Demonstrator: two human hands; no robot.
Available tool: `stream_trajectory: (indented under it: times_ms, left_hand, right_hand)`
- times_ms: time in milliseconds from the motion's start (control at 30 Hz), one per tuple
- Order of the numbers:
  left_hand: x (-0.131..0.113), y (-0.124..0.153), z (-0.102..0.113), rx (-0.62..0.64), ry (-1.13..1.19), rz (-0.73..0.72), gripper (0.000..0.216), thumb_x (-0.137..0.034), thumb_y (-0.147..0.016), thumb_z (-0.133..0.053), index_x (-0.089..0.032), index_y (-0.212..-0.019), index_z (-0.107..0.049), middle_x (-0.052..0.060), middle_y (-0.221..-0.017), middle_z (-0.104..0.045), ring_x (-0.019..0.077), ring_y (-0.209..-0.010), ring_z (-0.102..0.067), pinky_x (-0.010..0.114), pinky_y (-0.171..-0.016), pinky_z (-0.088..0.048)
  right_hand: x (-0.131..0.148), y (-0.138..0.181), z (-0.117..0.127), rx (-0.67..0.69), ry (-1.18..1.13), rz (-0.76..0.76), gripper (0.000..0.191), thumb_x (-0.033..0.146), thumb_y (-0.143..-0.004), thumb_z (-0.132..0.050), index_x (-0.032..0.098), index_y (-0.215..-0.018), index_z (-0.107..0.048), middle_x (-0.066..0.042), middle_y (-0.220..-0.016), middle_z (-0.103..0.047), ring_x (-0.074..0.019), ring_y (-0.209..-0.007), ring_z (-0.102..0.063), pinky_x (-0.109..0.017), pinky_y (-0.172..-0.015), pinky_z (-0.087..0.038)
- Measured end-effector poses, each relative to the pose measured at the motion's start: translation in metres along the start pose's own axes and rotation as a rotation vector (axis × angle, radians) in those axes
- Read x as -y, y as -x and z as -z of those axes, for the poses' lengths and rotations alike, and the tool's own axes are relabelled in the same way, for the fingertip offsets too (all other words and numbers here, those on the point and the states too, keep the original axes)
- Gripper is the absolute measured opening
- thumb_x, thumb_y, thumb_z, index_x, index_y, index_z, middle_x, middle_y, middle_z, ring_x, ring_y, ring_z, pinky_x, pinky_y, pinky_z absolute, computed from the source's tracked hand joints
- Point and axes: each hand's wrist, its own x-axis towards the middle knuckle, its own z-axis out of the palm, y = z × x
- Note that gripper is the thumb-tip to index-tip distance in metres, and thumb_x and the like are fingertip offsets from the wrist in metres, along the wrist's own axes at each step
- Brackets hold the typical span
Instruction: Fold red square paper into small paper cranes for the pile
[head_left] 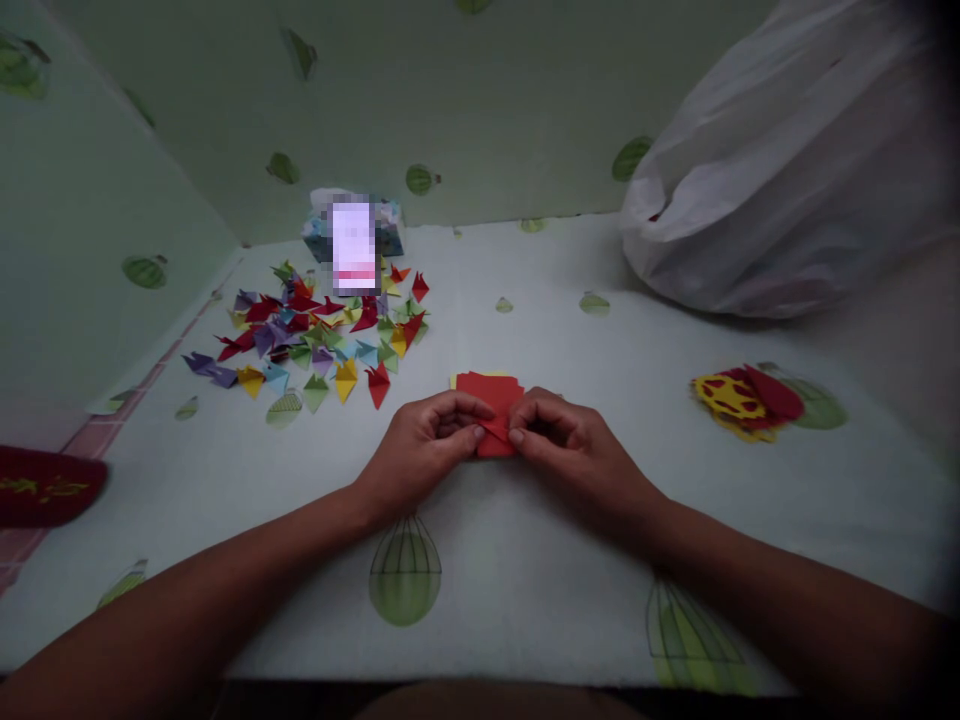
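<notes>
a pale table [540, 610] with green balloon prints spreads below. a big white bag [765, 200] sits at the far right. a loose pile of coloured paper birds [304, 345] lies at the far left. at the middle, the left hand [431, 435] and right hand [566, 440] pinch a red paper piece between their fingertips. red and yellow cutouts [731, 398] lie well to the right. behind the birds stands a tissue box [318, 238], a phone [354, 240] before it, screen blurred. the pinched piece is over a stack of red paper [489, 390].
</notes>
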Motion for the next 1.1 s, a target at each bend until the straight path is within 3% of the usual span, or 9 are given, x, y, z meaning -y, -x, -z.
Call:
stream_trajectory:
  times_ms: [400, 567, 767, 1100]
  left_hand:
    - [0.0034, 0.0007, -0.0014, -0.022, -0.079, -0.055, 0.010, -0.021, -0.078, -0.066, -0.015, -0.086, -0.065, 0.000, -0.075, -0.065, 0.0114, -0.069, -0.059, 0.024, -0.065, -0.047]
    - [0.0032, 0.0022, -0.0018, 0.022, -0.158, -0.107, 0.011, -0.020, -0.081, -0.064, -0.016, -0.090, -0.067, 0.003, -0.083, -0.070, 0.0132, -0.076, -0.064, 0.025, -0.070, -0.049]
    - [0.0037, 0.0024, -0.0018, -0.012, -0.152, -0.097, 0.006, -0.021, -0.081, -0.064, -0.016, -0.083, -0.063, 0.000, -0.073, -0.064, 0.0114, -0.067, -0.058, 0.024, -0.063, -0.046]
    - [0.0040, 0.0020, -0.0021, -0.010, -0.117, -0.158, 0.008, -0.019, -0.077, -0.064, -0.017, -0.079, -0.057, 0.002, -0.086, -0.060, 0.0138, -0.078, -0.057, 0.027, -0.069, -0.047]
  right_hand:
    - [0.0029, 0.0008, 0.0007, 0.038, 0.006, -0.010, 0.013, 0.022, -0.086, -0.057, 0.019, -0.073, -0.057, -0.001, -0.078, -0.055, -0.0159, -0.075, -0.049, -0.031, -0.068, -0.036]
    - [0.0005, 0.0014, 0.0006, 0.008, 0.061, 0.074, 0.013, 0.019, -0.086, -0.058, 0.019, -0.073, -0.059, -0.003, -0.081, -0.057, -0.0173, -0.079, -0.053, -0.032, -0.073, -0.039]
    - [-0.0011, 0.0019, 0.0009, -0.038, 0.110, 0.127, 0.011, 0.018, -0.086, -0.061, 0.018, -0.075, -0.061, -0.004, -0.083, -0.057, -0.0184, -0.082, -0.054, -0.033, -0.075, -0.040]
    - [0.0021, 0.0018, 0.0010, 0.041, 0.060, 0.097, 0.015, 0.020, -0.087, -0.057, 0.019, -0.072, -0.056, -0.002, -0.078, -0.056, -0.0162, -0.076, -0.051, -0.031, -0.070, -0.037]
